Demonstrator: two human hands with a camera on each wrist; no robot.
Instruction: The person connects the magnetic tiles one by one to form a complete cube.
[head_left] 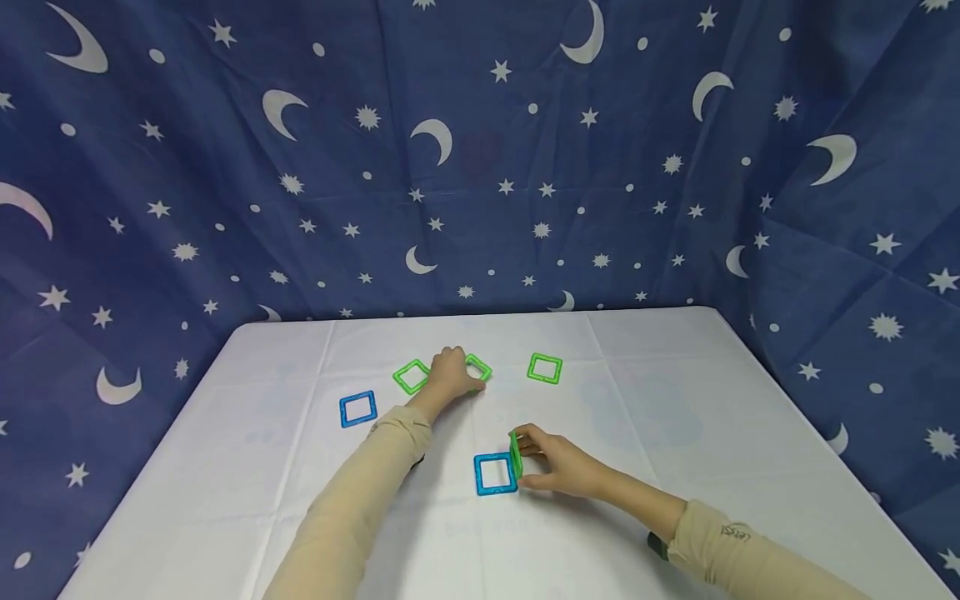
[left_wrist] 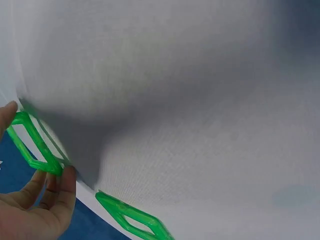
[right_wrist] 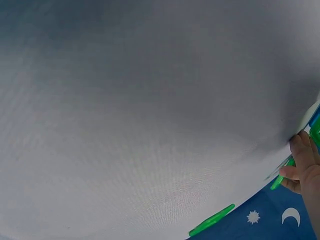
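Two hands grip things; the left hand (head_left: 448, 373) pinches a hollow green plastic square frame (head_left: 481, 363) near the desk's (head_left: 187, 500) far edge; the right hand (head_left: 561, 467) holds a second green frame (head_left: 516, 458) upright, farther from that edge, at a hollow blue plastic square frame's (head_left: 497, 490) right side; all look light, stiff, slick, best pinched by opposite rims; four green, two blue.

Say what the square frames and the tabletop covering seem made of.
Green frames: probably plastic, glossy; highlights run along their bars. Blue frames: likely plastic too, by matching shape; finish unclear. White tabletop covering: apparently matte fabric; creases and fine weave show.
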